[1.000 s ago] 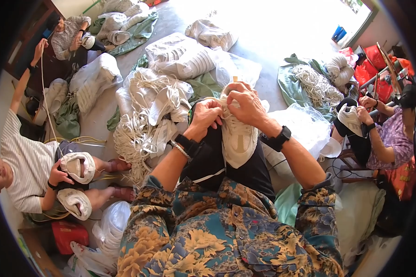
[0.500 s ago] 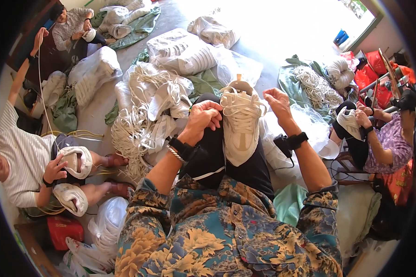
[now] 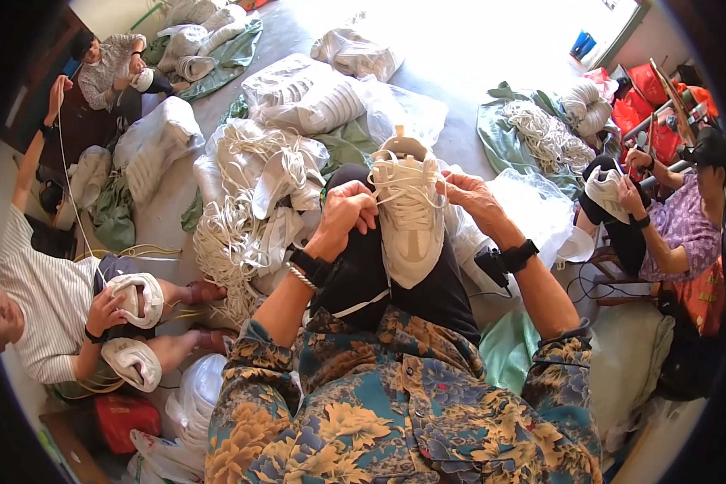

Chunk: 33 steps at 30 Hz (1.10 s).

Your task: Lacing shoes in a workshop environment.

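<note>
A cream and beige sneaker (image 3: 411, 252) rests on my dark-trousered legs, its toe toward me and its heel tab pointing away. A pale shoelace (image 3: 407, 192) crosses its tongue in loose loops near the top. At the shoe's left edge my left hand (image 3: 347, 216) is closed, its fingertips pinching the lace by the upper eyelets. My right hand (image 3: 474, 202) pinches the lace on the right side of the collar, thumb and forefinger together. The exact bit of lace between the fingers is mostly hidden.
To the left lies a heap of loose laces (image 3: 230, 242) beside bagged shoes (image 3: 302, 93). More laces (image 3: 544, 133) are piled on green cloth at right. Co-workers sit left (image 3: 48, 274), far left (image 3: 109, 68) and right (image 3: 686, 226), handling shoes.
My right hand has come in from the right, down to the shoe's collar, and taken the lace. My left hand stays beside the shoe. The view has shifted slightly.
</note>
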Motion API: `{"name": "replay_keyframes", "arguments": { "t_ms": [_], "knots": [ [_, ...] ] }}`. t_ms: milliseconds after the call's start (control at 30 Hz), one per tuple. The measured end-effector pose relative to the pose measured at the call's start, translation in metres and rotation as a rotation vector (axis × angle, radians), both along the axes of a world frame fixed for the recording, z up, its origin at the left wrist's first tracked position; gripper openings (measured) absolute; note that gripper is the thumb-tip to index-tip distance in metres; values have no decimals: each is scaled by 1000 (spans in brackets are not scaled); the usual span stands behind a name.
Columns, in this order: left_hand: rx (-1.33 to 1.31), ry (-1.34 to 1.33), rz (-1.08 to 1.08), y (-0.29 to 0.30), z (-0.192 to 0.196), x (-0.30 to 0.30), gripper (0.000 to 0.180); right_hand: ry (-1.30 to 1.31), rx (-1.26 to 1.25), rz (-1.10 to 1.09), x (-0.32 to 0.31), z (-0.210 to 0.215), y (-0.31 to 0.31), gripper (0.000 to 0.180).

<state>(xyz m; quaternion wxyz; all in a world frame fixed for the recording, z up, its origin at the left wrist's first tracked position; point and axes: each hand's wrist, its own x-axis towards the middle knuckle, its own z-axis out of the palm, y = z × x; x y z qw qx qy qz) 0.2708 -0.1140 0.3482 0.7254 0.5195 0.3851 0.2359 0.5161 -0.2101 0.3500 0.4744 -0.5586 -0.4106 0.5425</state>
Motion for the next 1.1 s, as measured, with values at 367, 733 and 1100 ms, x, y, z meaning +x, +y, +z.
{"name": "replay_keyframes", "arguments": {
  "t_ms": [367,733,1100],
  "knots": [
    [54,-16,52,17,4,16,21,-72,53,-88,-8,0,3,25],
    [-242,-207,-28,-19,-4,-2,10,105,-65,-239,-11,6,-10,27],
    [-149,-114,66,-7,4,12,26,-43,-26,-169,-22,13,-6,27]
  ]
}}
